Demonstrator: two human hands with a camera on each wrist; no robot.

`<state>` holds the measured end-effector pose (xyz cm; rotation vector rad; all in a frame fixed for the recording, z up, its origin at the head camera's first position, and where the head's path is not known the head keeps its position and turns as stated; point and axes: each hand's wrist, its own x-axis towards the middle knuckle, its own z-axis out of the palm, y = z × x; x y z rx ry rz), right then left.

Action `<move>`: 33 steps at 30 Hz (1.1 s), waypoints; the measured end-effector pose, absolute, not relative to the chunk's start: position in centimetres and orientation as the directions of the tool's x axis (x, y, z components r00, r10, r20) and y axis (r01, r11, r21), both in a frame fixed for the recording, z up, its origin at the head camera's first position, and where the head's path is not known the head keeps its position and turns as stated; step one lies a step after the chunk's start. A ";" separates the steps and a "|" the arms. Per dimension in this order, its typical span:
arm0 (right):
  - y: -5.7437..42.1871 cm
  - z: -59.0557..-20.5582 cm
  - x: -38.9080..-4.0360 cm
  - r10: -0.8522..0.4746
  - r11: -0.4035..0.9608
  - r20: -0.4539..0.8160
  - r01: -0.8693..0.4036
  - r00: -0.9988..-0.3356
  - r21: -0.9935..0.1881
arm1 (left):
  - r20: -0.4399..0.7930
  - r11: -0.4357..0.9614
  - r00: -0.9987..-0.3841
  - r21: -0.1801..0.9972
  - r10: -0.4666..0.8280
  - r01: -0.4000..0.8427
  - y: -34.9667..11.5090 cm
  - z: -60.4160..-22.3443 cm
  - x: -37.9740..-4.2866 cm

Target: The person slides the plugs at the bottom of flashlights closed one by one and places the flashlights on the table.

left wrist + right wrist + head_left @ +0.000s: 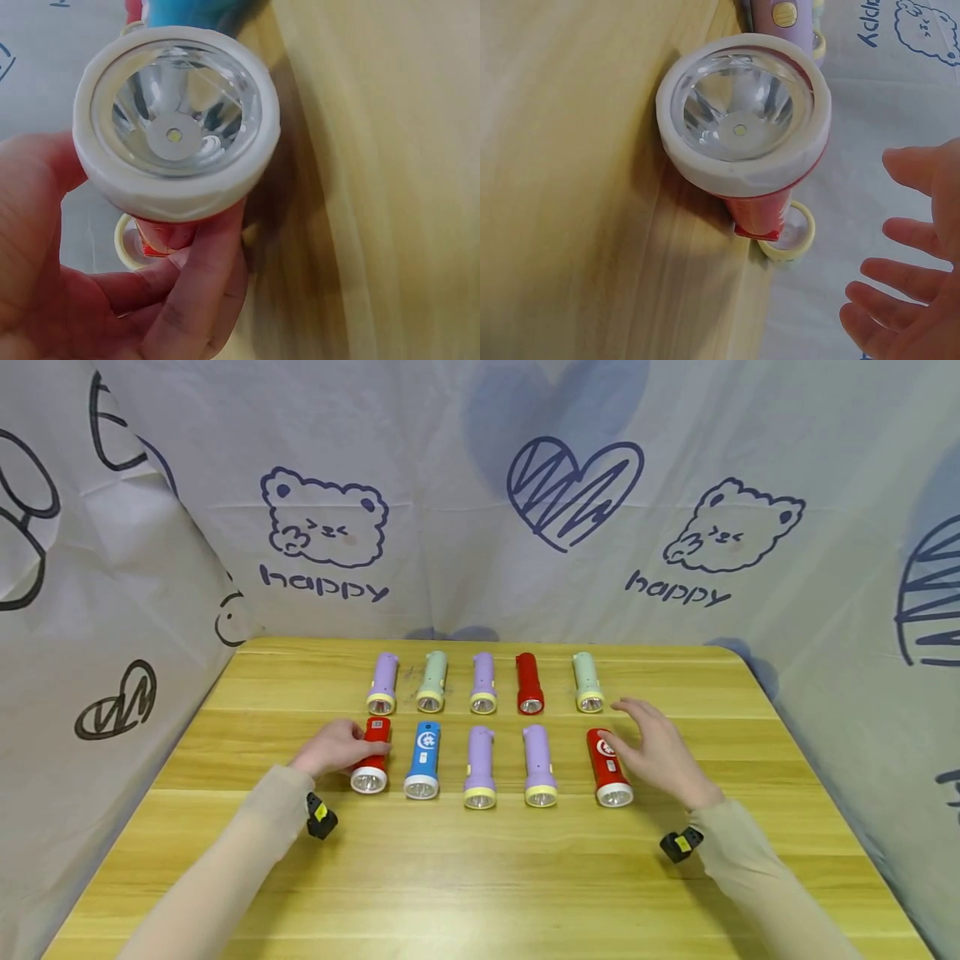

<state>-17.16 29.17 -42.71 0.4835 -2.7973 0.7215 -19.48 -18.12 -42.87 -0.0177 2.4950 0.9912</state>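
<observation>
At the left end of the front row, my left hand point(341, 747) grips a red flashlight point(371, 760) with a white head. The left wrist view shows its clear lens point(176, 112) facing the camera, the fingers point(199, 277) curled around the red body. My right hand point(656, 752) hovers beside another red flashlight point(606, 764) at the right end of that row. In the right wrist view its fingers point(900, 277) are spread and apart from the flashlight point(761, 214). A blue flashlight point(424, 756) lies next to the left one.
Two purple flashlights point(480, 764) lie mid-row in front. Behind them is a back row with purple flashlights point(385, 677), pale green flashlights point(433, 677) and a dark red flashlight point(528, 678). A cloth with drawings point(450, 543) hangs behind the wooden table point(495, 877).
</observation>
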 end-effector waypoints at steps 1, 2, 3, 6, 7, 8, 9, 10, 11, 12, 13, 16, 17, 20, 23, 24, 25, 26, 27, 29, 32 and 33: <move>29.2 -42.8 -17.2 -0.261 0.825 0.284 -0.366 -0.923 -0.430 | -0.415 0.748 -0.898 0.641 0.147 -0.173 -18.2 -42.9 -19.4; 29.2 -42.9 -17.2 -0.262 0.824 0.286 -0.368 -0.922 -0.431 | -0.413 0.755 -0.899 0.634 0.145 -0.170 -18.2 -42.9 -19.4; 29.2 -42.9 -17.2 -0.264 0.823 0.288 -0.370 -0.921 -0.431 | -0.412 0.759 -0.900 0.628 0.142 -0.168 -18.2 -43.0 -19.3; 29.3 -43.1 -17.2 -0.267 0.823 0.292 -0.375 -0.918 -0.428 | -0.410 0.768 -0.902 0.618 0.132 -0.169 -18.1 -43.0 -19.2; 29.3 -43.2 -17.2 -0.267 0.822 0.292 -0.375 -0.918 -0.428 | -0.408 0.772 -0.904 0.614 0.131 -0.165 -18.1 -43.0 -19.2; 29.4 -43.2 -17.1 -0.267 0.822 0.293 -0.375 -0.918 -0.428 | -0.405 0.775 -0.905 0.611 0.133 -0.160 -18.0 -43.1 -19.2; 29.4 -43.3 -17.1 -0.266 0.823 0.293 -0.374 -0.919 -0.427 | -0.405 0.778 -0.905 0.608 0.129 -0.161 -18.0 -43.1 -19.2; 29.4 -43.3 -17.1 -0.265 0.823 0.292 -0.374 -0.919 -0.428 | -0.404 0.782 -0.906 0.603 0.126 -0.160 -18.0 -43.1 -19.2; 29.5 -43.3 -17.0 -0.264 0.823 0.292 -0.372 -0.919 -0.429 | -0.403 0.785 -0.907 0.598 0.124 -0.159 -18.0 -43.1 -19.3; 29.5 -43.3 -17.0 -0.263 0.823 0.290 -0.371 -0.920 -0.431 | -0.400 0.790 -0.908 0.594 0.123 -0.154 -18.0 -43.1 -19.3; 29.5 -43.4 -17.0 -0.261 0.822 0.289 -0.369 -0.921 -0.433 | -0.400 0.796 -0.909 0.586 0.121 -0.152 -18.0 -43.1 -19.3; 29.7 -43.4 -16.9 -0.256 0.822 0.284 -0.363 -0.924 -0.439 | -0.397 0.808 -0.910 0.571 0.117 -0.145 -18.1 -43.1 -19.5; 29.7 -43.5 -16.9 -0.254 0.823 0.282 -0.360 -0.925 -0.440 | -0.396 0.812 -0.911 0.566 0.117 -0.141 -18.1 -43.1 -19.5; 29.9 -43.5 -16.9 -0.247 0.826 0.273 -0.349 -0.930 -0.442 | -0.392 0.820 -0.913 0.555 0.113 -0.137 -18.1 -43.2 -19.5; 30.1 -43.5 -16.8 -0.241 0.830 0.263 -0.339 -0.934 -0.443 | -0.400 0.814 -0.910 0.562 0.111 -0.148 -17.9 -43.3 -19.4; 30.2 -43.5 -16.8 -0.239 0.831 0.259 -0.335 -0.936 -0.443 | -0.404 0.810 -0.908 0.567 0.113 -0.151 -17.9 -43.3 -19.4; 30.2 -43.5 -16.8 -0.239 0.832 0.256 -0.333 -0.937 -0.443 | -0.406 0.808 -0.907 0.569 0.114 -0.153 -18.0 -43.2 -19.3; 30.2 -43.5 -16.8 -0.239 0.833 0.253 -0.331 -0.938 -0.443 | -0.408 0.806 -0.905 0.572 0.117 -0.153 -18.1 -43.1 -19.2; 30.1 -43.5 -16.9 -0.240 0.834 0.248 -0.330 -0.938 -0.441 | -0.409 0.804 -0.905 0.574 0.117 -0.155 -18.2 -43.0 -19.1; 30.1 -43.4 -17.0 -0.248 0.835 0.243 -0.334 -0.938 -0.437 | -0.412 0.804 -0.904 0.573 0.117 -0.157 -18.5 -42.7 -18.9; 30.1 -43.2 -17.5 -0.271 0.829 0.257 -0.360 -0.928 -0.427 | -0.407 0.816 -0.905 0.561 0.125 -0.140 -19.4 -41.9 -18.8; 30.2 -43.0 -17.7 -0.277 0.829 0.260 -0.367 -0.925 -0.422 | -0.408 0.821 -0.904 0.554 0.126 -0.135 -19.7 -41.7 -18.8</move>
